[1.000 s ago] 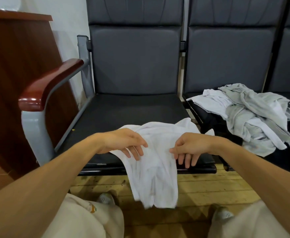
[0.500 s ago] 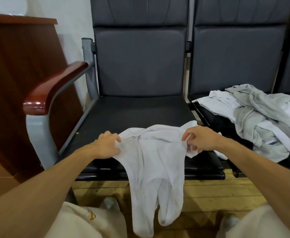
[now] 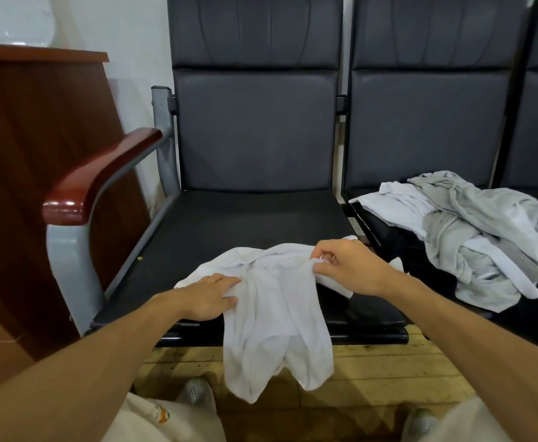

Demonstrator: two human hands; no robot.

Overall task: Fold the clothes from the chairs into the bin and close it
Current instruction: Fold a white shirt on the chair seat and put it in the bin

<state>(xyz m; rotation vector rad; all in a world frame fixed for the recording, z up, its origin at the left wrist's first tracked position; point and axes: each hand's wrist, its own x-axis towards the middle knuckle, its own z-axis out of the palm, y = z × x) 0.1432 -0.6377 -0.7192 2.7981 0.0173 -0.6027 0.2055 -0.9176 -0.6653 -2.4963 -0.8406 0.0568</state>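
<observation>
My right hand [image 3: 350,266] pinched the top edge of the white garment [image 3: 277,320] between thumb and curled fingers; my left hand [image 3: 207,295] lay flat on its other side, fingers straight. The garment rested on the front of the black chair seat [image 3: 245,218], its lower half hanging over the edge. A pile of grey and white clothes [image 3: 471,231] sat on the next chair [image 3: 427,129].

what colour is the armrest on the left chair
Glossy reddish-brown wooden armrest, clearest in the head view.
</observation>
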